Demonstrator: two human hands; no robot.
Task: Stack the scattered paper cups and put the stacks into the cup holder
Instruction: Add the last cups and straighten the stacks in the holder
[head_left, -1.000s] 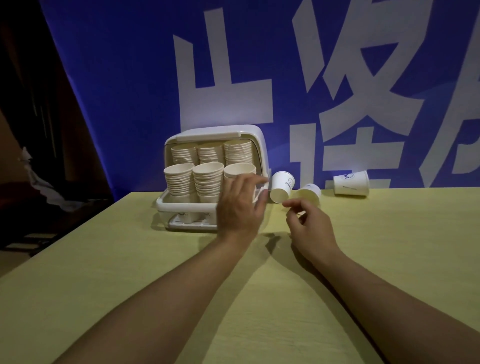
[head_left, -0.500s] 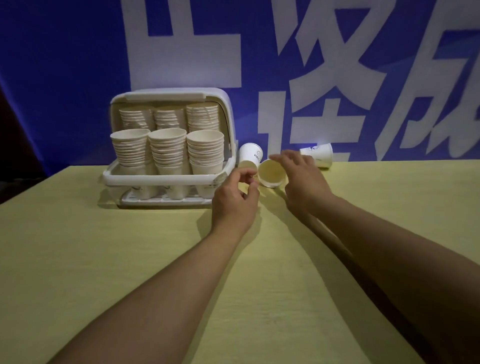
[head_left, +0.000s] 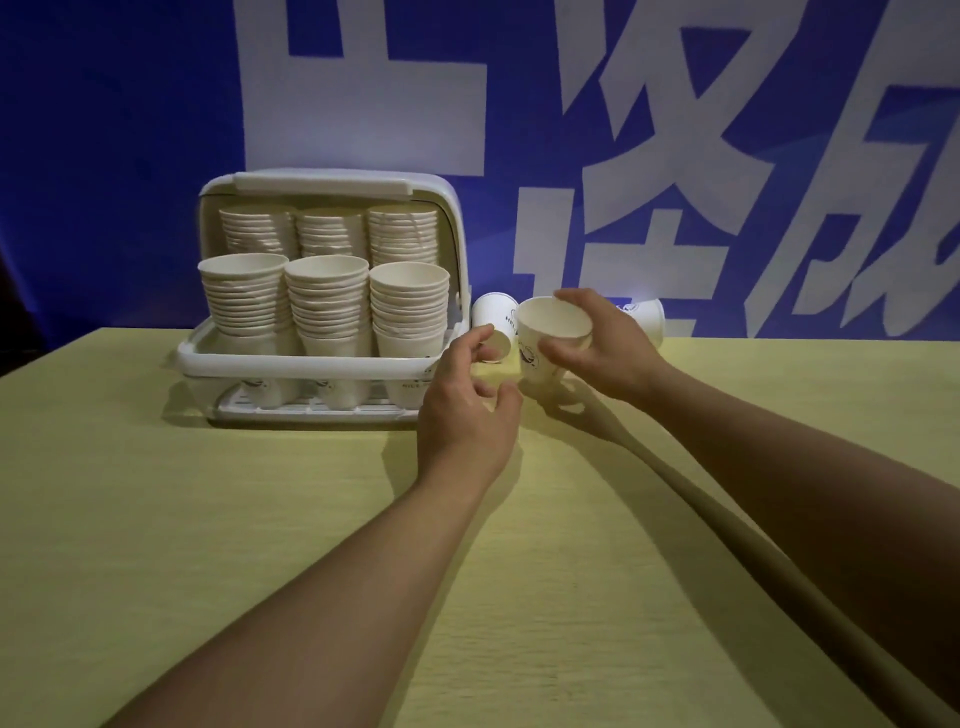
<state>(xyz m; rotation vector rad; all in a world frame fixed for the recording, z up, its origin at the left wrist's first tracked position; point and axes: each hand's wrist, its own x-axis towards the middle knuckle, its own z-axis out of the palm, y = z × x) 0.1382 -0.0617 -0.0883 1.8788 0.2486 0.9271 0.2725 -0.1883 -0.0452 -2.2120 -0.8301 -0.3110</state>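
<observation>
A: Where is the next cup?

B: A tipped cup (head_left: 493, 325) lies just above the left hand (head_left: 467, 415), centre frame, its long axis level, base toward us. That hand is nearer; its fingers (head_left: 475, 340) curl half-open, thumb apart, holding nothing.

A: And the right hand (head_left: 597, 348)?

B: It grips an upright cup (head_left: 545, 338) just right of it, beside the cup holder (head_left: 311, 366) on the tabletop (head_left: 208, 519).

Right hand (head_left: 602, 348) holds a paper cup (head_left: 545, 338) beside the cup holder (head_left: 311, 364)
</observation>
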